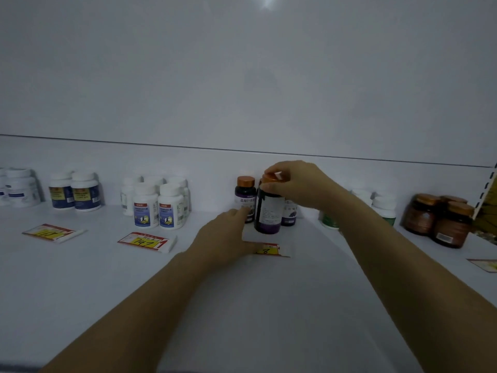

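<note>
Partly, right hand (298, 184) hides dark bottle (269, 211) cap (269, 178).

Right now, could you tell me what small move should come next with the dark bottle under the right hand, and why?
Probably twist the dark bottle by its orange cap, which the right hand grips, until its front faces out: its white fine-print panel faces forward, whereas the neighbouring bottle shows its front label.
</note>
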Tool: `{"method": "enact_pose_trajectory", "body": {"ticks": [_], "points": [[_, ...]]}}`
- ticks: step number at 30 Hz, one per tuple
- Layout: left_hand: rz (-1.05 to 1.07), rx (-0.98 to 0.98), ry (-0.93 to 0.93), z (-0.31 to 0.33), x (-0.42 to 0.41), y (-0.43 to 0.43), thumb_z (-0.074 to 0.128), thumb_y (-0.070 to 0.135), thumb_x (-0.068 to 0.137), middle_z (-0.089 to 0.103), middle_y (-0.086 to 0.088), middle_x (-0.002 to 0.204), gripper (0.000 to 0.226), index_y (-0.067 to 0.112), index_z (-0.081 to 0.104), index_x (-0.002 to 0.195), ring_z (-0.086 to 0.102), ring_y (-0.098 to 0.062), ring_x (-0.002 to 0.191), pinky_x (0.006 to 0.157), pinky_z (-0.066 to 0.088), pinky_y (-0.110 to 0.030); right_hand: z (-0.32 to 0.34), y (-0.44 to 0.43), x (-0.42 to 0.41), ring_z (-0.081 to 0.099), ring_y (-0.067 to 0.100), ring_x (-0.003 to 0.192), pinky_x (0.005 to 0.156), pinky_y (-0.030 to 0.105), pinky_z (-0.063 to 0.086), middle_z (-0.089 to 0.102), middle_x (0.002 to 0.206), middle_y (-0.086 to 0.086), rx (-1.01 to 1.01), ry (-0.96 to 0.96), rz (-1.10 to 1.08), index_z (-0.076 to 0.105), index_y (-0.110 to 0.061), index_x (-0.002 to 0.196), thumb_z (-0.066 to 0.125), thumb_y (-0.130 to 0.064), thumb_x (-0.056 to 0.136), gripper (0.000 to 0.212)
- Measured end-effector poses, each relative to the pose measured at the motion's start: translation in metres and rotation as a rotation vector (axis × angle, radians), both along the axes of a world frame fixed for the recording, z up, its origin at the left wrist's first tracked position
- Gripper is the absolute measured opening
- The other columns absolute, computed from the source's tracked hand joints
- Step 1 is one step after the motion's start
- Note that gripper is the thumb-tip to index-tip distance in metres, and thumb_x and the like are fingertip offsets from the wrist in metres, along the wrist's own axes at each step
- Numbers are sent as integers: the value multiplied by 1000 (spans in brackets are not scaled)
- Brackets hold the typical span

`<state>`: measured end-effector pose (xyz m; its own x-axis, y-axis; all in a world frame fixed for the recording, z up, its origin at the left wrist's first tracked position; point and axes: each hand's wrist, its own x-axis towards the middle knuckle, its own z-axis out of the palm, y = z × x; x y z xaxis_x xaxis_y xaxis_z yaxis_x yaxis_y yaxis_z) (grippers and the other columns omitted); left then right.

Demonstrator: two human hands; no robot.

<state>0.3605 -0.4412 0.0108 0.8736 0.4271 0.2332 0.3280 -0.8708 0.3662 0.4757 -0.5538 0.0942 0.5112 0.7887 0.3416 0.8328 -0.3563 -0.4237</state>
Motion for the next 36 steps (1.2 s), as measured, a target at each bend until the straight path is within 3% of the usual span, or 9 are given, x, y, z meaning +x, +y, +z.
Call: {"method": "enact_pose_trajectory", "body": {"ticks": [2, 5, 8, 14, 18, 25, 30, 36], "points": [[48, 165, 132, 8, 2, -4, 56, 56, 84, 47, -4, 134, 68, 17, 40, 137, 49, -19, 117, 92, 44, -31, 16, -4, -2, 48, 11, 96, 77, 25, 39, 59, 121, 0, -49, -59, -44, 58, -20, 123, 60, -40, 89, 39], [99, 201, 225, 21, 3, -4, 47, 54, 91, 56, -6, 117, 54, 12, 50, 125, 54, -19, 101, 80, 45, -28, 38, -12, -4, 56, 16, 90, 73, 27, 49, 59, 112, 3, -85, -55, -77, 60, -11, 117, 62, -38, 88, 40], [122, 186, 303, 31, 3, -1, 45, 53, 92, 60, -8, 115, 53, 10, 53, 122, 57, -20, 101, 87, 48, -31, 53, -21, -2, 67, 26, 91, 75, 33, 59, 62, 108, 10, -146, 53, -130, 61, -2, 113, 65, -36, 87, 44], [131, 212, 361, 37, -5, -11, 47, 51, 93, 60, -9, 110, 51, 7, 55, 117, 54, -20, 90, 84, 47, -31, 59, -34, -11, 67, 30, 95, 76, 37, 59, 62, 111, 18, -202, 131, -191, 61, 3, 111, 68, -29, 86, 41], [118, 228, 348, 42, -12, -16, 49, 49, 92, 56, -6, 99, 48, 7, 55, 115, 52, -20, 87, 80, 46, -30, 59, -37, -21, 66, 29, 93, 64, 31, 59, 63, 109, 18, -251, 162, -184, 60, 4, 110, 69, -21, 86, 36], [152, 246, 313, 51, -37, -15, 50, 46, 93, 52, -5, 96, 44, 7, 53, 112, 50, -20, 85, 72, 42, -29, 65, -16, -38, 68, 31, 91, 72, 38, 60, 65, 108, 18, -272, 142, -126, 61, 2, 110, 69, -22, 86, 35], [235, 271, 292, 50, -74, 4, 50, 43, 94, 58, -10, 117, 44, 8, 53, 121, 56, -25, 102, 79, 45, -33, 67, 31, -72, 67, 31, 91, 74, 39, 60, 63, 107, 14, -272, 90, -1, 63, -3, 108, 70, -22, 84, 31], [407, 229, 275, 61, -162, 49, 51, 41, 92, 58, -8, 120, 40, 13, 54, 121, 56, -25, 105, 82, 46, -35, 71, 106, -153, 66, 30, 92, 74, 37, 59, 64, 107, 16, -258, 61, 197, 63, -1, 108, 71, -21, 84, 32]]}}
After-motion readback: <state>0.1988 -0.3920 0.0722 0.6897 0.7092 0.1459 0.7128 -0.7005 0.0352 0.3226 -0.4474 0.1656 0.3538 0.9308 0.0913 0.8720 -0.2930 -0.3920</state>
